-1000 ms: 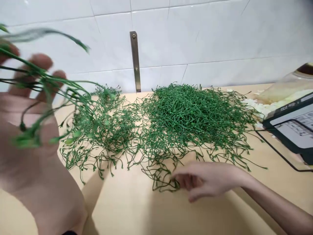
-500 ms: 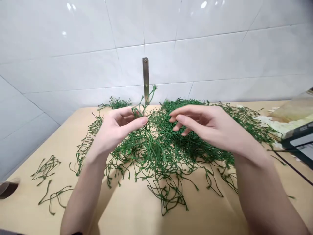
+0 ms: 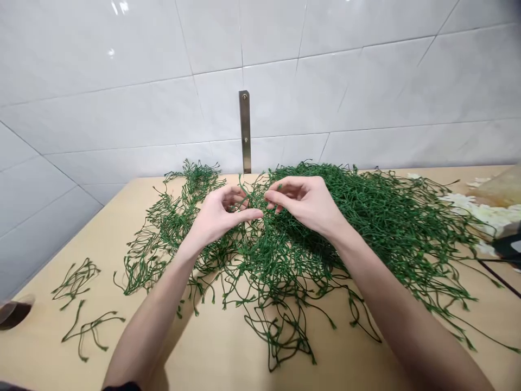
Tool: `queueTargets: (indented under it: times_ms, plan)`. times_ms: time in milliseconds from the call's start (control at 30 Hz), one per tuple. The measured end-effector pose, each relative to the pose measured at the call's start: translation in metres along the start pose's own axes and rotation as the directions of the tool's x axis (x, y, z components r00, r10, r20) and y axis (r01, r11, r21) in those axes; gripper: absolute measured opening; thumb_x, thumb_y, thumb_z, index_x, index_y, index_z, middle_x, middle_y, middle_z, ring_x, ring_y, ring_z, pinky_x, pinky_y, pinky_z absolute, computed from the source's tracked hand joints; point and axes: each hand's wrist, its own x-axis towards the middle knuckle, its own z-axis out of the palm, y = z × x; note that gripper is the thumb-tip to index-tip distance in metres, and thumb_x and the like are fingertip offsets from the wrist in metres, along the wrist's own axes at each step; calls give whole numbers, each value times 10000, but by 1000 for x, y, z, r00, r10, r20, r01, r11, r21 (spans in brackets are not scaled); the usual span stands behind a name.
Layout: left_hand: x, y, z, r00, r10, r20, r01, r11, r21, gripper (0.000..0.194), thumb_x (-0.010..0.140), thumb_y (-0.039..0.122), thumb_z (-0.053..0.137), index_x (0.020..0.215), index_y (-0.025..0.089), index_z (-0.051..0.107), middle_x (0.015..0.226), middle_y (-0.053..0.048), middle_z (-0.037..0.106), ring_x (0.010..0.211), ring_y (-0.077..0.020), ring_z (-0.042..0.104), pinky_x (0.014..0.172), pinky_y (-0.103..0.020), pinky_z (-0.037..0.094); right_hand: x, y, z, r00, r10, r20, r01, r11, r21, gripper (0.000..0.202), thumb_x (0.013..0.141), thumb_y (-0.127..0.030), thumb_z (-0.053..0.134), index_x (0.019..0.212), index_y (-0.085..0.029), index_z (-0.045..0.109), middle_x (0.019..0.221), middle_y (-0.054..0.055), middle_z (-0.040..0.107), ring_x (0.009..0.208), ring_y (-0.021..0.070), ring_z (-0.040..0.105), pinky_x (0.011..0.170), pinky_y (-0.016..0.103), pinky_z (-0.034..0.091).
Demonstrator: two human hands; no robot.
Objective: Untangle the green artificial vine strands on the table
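Observation:
Green artificial flower stems (image 3: pixel 280 260), thin and wiry with small branched tips, lie tangled in a large heap. Over the middle of it my left hand (image 3: pixel 223 212) is curled loosely around a few stems, its thumb stretched out to the right. Some strands behind it blur with those it holds. Just to the right, my right hand (image 3: pixel 303 203) has its thumb and index finger brought together in a pinch on a thin green stem, mostly hidden by the fingers. The fingertips of the two hands are close but apart.
Loose stems (image 3: pixel 91 328) lie on the wooden table (image 3: pixel 211 353) at the left, near a dark cup (image 3: pixel 14 315). White artificial petals (image 3: pixel 484 212) and a dark object (image 3: pixel 508 247) are at the right. A metal bracket (image 3: pixel 245 130) is fixed to the tiled wall (image 3: pixel 163 119).
My right hand has moved left and its fingers have closed to a pinch. My left hand has shifted right, and the stems at its fingers stand lower than before. The view has shifted slightly.

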Motion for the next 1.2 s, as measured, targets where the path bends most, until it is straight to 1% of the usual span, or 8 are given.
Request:
queueTargets:
  times_ms: [300,467,533,633,733,900,1033,1200]
  plan:
    - [16,-33,6,980,59,-192,-18,978,208,200,825,345,643,866,155,694,963,-65,644,821,-164,570,719,-286,448,4,7,-12,930,133,342,-27,954,-298,189,739,-316,758,839,-160,794,765,55,760,641,147,650,593,272,502]
    - [18,-39,6,990,62,-124,-51,995,88,229,860,365,598,844,148,667,779,-26,638,658,-129,537,627,-265,419,4,2,-24,849,166,501,-16,957,-291,204,705,-337,791,845,-189,790,816,34,768,707,156,682,668,274,540]
    - [18,-38,4,993,96,-74,-89,991,96,230,873,360,583,846,146,664,777,-32,650,672,-135,562,634,-267,431,3,-1,-31,885,134,447,-17,967,-255,197,738,-385,767,747,-188,775,738,33,749,663,149,668,618,266,526]
    - [17,-36,1,986,166,13,-166,970,178,228,901,334,550,901,148,683,837,-56,694,716,-149,595,660,-282,460,3,-2,-33,992,12,126,11,983,-181,346,834,-431,672,615,-167,711,641,48,700,578,124,616,538,260,483]
    - [15,-32,0,966,237,107,-258,928,270,210,920,273,531,966,166,706,982,-76,736,867,-175,644,798,-328,496,5,3,-25,993,-65,-93,52,988,-143,288,850,-412,659,746,-154,734,685,54,700,598,126,618,531,262,482]
    - [13,-30,5,959,242,149,-270,939,214,200,908,241,563,1018,177,717,1034,-77,749,934,-181,669,886,-360,516,5,15,-2,989,-14,145,39,984,-172,172,734,-284,764,835,-149,731,804,52,733,697,143,660,638,282,535]
    - [14,-32,7,979,153,133,-156,988,11,232,894,252,580,1076,155,686,986,-79,741,896,-163,678,834,-322,538,6,24,6,990,5,144,13,992,-123,121,743,-237,732,814,-142,711,768,45,721,676,139,662,672,299,558]
    - [15,-33,4,981,82,177,-90,995,35,185,867,292,613,975,155,672,933,-62,703,807,-139,627,737,-294,521,7,30,7,991,3,134,4,999,-53,127,750,-219,707,852,-149,731,806,53,733,726,154,675,731,329,568]
